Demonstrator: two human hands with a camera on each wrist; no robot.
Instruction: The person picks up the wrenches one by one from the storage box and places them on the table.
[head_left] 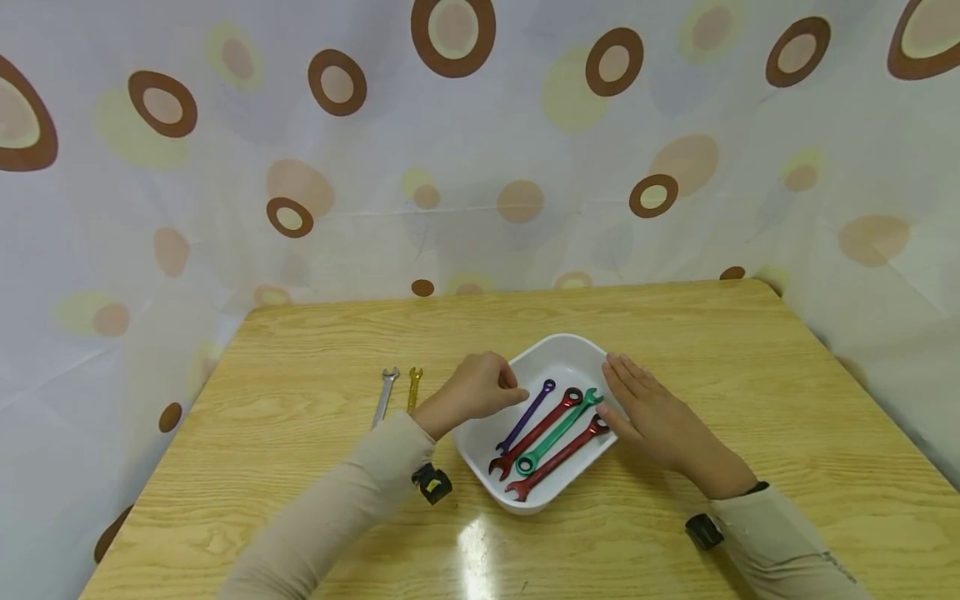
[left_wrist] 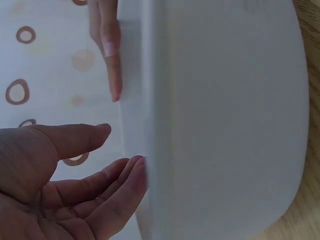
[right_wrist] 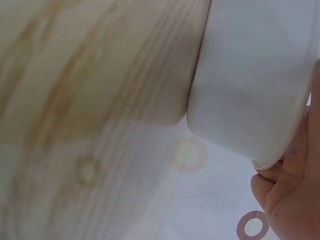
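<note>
A white tray [head_left: 480, 462] stands on the table with a purple wrench [head_left: 528, 417], a green wrench [head_left: 558, 432] and two red wrenches [head_left: 536, 433] lying side by side in it. Over the tray's left rim hovers my left hand [head_left: 476, 387]. In the left wrist view its thumb and loosely bent fingers [left_wrist: 117, 192] are apart, with nothing between them. My right hand [head_left: 656, 417] lies along the right rim, fingers straight. The right wrist view shows this hand [right_wrist: 297, 185] at the tray's edge, partly out of frame.
Left of the tray, a silver wrench [head_left: 386, 396] and a yellow wrench [head_left: 414, 387] lie on the wooden table [head_left: 300, 358]; my left forearm hides their lower ends. A patterned curtain [head_left: 480, 242] hangs behind the table and along both sides.
</note>
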